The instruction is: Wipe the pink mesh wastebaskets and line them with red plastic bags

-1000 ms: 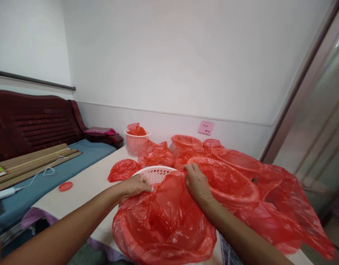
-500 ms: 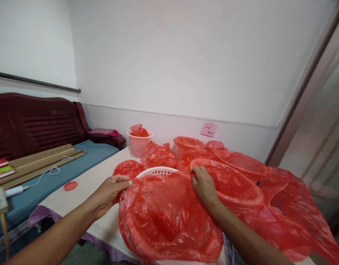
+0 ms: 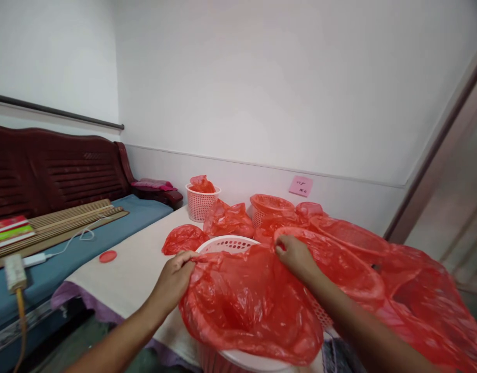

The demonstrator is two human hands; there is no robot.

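Note:
A red plastic bag (image 3: 254,305) is draped over the near part of a white perforated basket (image 3: 226,243), whose far rim stays bare. My left hand (image 3: 176,280) pinches the bag's edge at the left side of the rim. On the right, my right hand (image 3: 294,254) has its fingers closed on the bag's far right edge. The bag sags into the basket between my hands, and below its front edge the basket's lower rim and wall show. Just past my right hand stands another basket lined with a red bag (image 3: 339,259).
Further back are a small white basket (image 3: 201,204) with red plastic inside, more bag-covered baskets (image 3: 272,204) and a crumpled red bag (image 3: 185,239). A red disc (image 3: 107,256) lies on the table (image 3: 133,269). A wooden bench (image 3: 59,171) with a blue pad stands left.
Both hands keep hold of the bag, and its far edge is drawn up between them. The view has shifted slightly left, and more of the basket's front shows below the bag.

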